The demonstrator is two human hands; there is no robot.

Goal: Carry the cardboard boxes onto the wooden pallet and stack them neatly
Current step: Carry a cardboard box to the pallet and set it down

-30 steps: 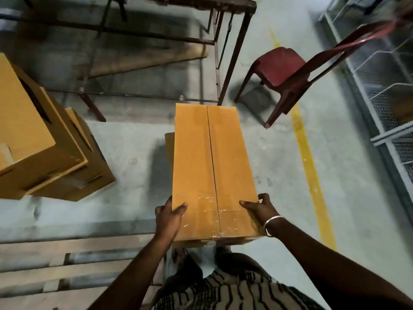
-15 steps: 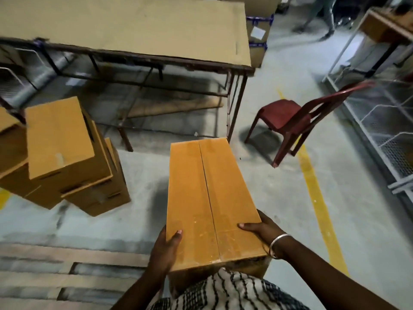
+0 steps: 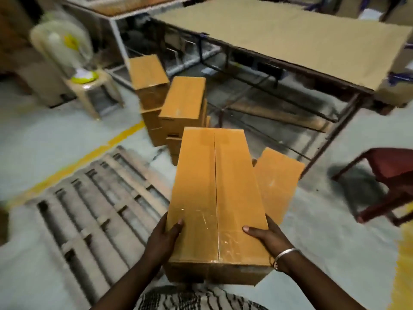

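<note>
I hold a long tan cardboard box (image 3: 214, 186) in front of my body, its taped seam running away from me. My left hand (image 3: 165, 236) grips its near left edge, thumb on top. On the near right edge my right hand (image 3: 268, 237), with a metal bangle, grips the same way. The wooden pallet (image 3: 93, 204) lies bare on the floor to my lower left. Another box (image 3: 277, 182) lies on the floor just right of the held one. Stacked boxes (image 3: 183, 101) stand beyond it, near the pallet's far corner.
A long metal-framed table with a board top (image 3: 290, 39) spans the back right. A red plastic chair (image 3: 388, 184) stands at the right. At the back left a fan (image 3: 64, 43) stands behind a beige stool (image 3: 91, 88). A yellow floor line (image 3: 78, 162) runs past the pallet.
The view has swung left: the pallet and stacked boxes now lie ahead, the chair has slid to the right edge. The box stays held in both hands, off the floor box it lay on.
</note>
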